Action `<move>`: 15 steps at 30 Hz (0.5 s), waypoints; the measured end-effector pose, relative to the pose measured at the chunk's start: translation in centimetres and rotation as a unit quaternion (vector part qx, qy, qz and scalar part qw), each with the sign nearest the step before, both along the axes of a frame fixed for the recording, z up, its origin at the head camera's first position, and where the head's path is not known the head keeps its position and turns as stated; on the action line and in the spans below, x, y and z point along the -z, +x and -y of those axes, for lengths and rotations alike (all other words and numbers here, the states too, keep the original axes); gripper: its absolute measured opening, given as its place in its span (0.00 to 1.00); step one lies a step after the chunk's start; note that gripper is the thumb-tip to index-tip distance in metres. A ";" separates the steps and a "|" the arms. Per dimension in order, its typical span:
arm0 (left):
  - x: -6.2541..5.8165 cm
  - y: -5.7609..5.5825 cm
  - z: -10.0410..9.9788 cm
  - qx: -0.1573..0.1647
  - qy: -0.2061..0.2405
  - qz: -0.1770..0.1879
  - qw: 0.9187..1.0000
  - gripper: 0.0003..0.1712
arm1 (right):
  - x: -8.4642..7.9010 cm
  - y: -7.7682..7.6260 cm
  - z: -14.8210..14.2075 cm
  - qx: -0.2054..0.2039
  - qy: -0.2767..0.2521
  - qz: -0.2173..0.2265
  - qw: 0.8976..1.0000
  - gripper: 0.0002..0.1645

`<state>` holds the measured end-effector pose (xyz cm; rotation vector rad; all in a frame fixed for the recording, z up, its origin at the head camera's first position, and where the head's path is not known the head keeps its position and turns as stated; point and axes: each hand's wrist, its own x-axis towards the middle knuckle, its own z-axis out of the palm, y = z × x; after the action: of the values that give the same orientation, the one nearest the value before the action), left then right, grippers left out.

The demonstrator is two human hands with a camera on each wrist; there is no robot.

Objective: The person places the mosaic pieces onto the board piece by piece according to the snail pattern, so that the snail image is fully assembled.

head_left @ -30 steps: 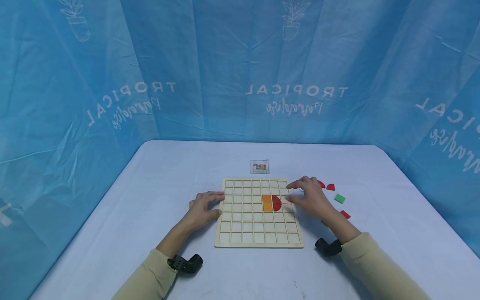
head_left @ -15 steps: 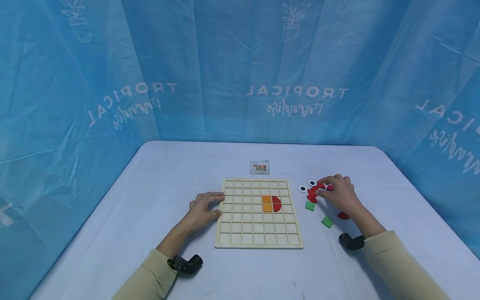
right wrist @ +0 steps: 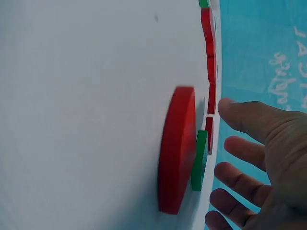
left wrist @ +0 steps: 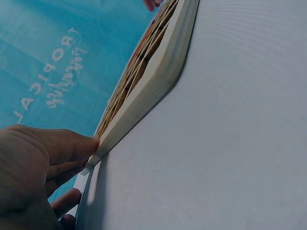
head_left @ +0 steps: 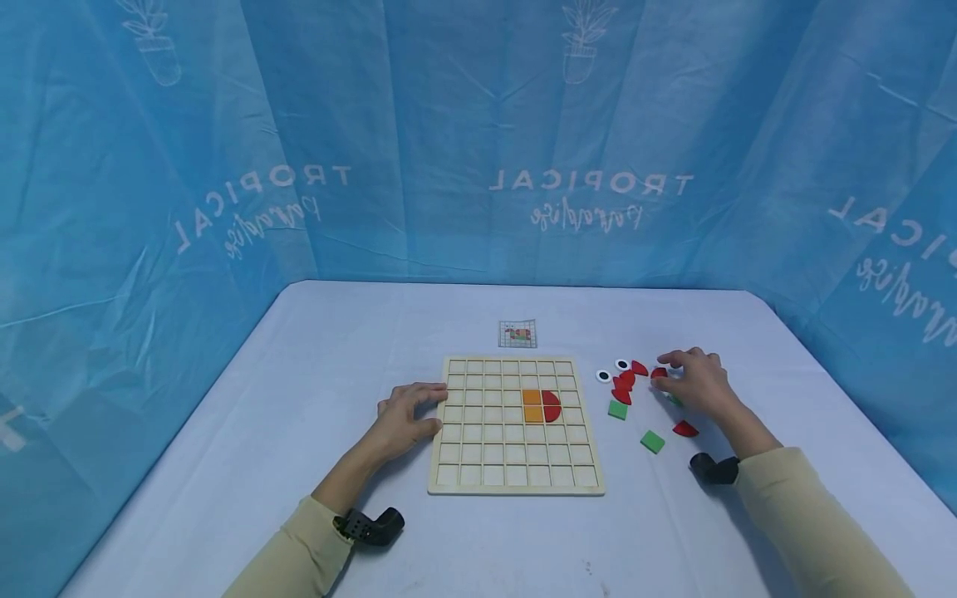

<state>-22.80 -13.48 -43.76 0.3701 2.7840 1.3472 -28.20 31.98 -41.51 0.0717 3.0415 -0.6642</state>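
My left hand (head_left: 404, 419) rests at the left edge of a pale wooden grid board (head_left: 516, 489), thumb and fingers spread apart along its rim. In the left wrist view, the thumb (left wrist: 72, 145) touches the board's corner (left wrist: 144, 98). Two orange squares (head_left: 532, 405) and two red quarter-circle pieces (head_left: 551, 406) sit in the grid right of centre. My right hand (head_left: 699, 384) hovers right of the board, thumb and index finger apart on either side of a red quarter-circle piece (head_left: 659, 374). In the right wrist view, its fingers (right wrist: 242, 175) are spread and hold nothing.
Loose red pieces (head_left: 622, 396), green squares (head_left: 653, 441) and two white eye discs (head_left: 603, 376) lie right of the board. Another red piece (head_left: 684, 428) lies near the right forearm. A small picture card (head_left: 517, 334) lies behind the board. Blue curtains (head_left: 478, 224) surround the white table (head_left: 336, 332).
My right hand has moved right from the board's right edge, over the cluster of loose pieces, to the farther red piece. My left hand has stayed at the board's edge.
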 end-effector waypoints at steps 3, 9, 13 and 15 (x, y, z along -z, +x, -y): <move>0.0 0.0 0.0 -0.001 -0.001 0.001 1.000 0.25 | 0.1 -0.3 -0.3 0.002 0.005 0.010 1.000 0.38; 0.2 0.0 0.1 0.001 -0.001 0.001 1.000 0.25 | 0.2 -0.7 -0.8 -0.005 -0.001 0.030 1.000 0.38; 0.2 0.0 0.1 0.000 -0.001 0.001 1.000 0.25 | 0.2 -0.8 -1.0 -0.009 -0.006 0.033 0.999 0.36; 0.1 0.0 0.0 0.000 -0.002 0.001 1.000 0.25 | 0.2 -0.8 -1.1 -0.008 -0.007 0.033 0.999 0.35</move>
<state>-22.76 -13.52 -43.87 0.3689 2.7848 1.3410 -28.97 33.06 -41.75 0.0659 2.9715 -0.6686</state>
